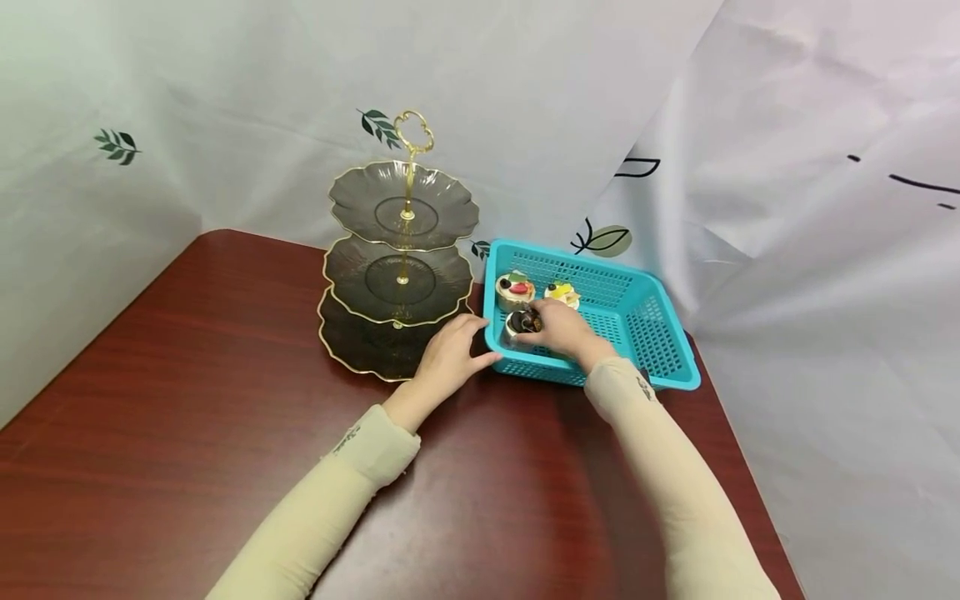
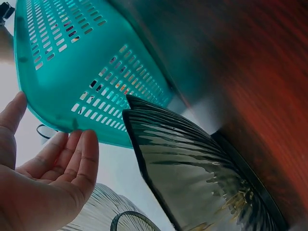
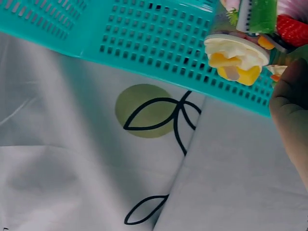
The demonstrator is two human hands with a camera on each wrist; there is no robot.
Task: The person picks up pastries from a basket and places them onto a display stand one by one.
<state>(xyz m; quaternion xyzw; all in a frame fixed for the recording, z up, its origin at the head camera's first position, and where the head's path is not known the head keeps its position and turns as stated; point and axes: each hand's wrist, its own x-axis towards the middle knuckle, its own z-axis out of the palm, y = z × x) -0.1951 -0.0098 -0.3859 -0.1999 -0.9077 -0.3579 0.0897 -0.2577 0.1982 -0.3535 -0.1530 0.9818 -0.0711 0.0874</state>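
Note:
In the head view a turquoise plastic basket point(image 1: 678, 382) holds several small cakes in cups. My right hand point(image 1: 567, 330) reaches over its near side and pinches a dark-topped cup cake point(image 1: 514, 327) between thumb and fingers. Behind that one is a cake with red and green fruit point(image 1: 515, 288); to its right sits a yellow-topped cake point(image 1: 561, 293), also seen in the right wrist view. My left hand point(image 1: 448, 354) is at the basket's left near corner, thumb and loosely extended fingers spread at the rim point(image 2: 62, 129). It holds nothing inside the palm.
Close left of the basket stands a three-tier dark glass stand point(image 1: 356, 208) with wavy gold edges and a gold ring handle point(image 1: 414, 132). Both rest on a reddish-brown table point(image 1: 187, 400). White cloth point(image 1: 262, 75) with leaf prints hangs behind and at the right.

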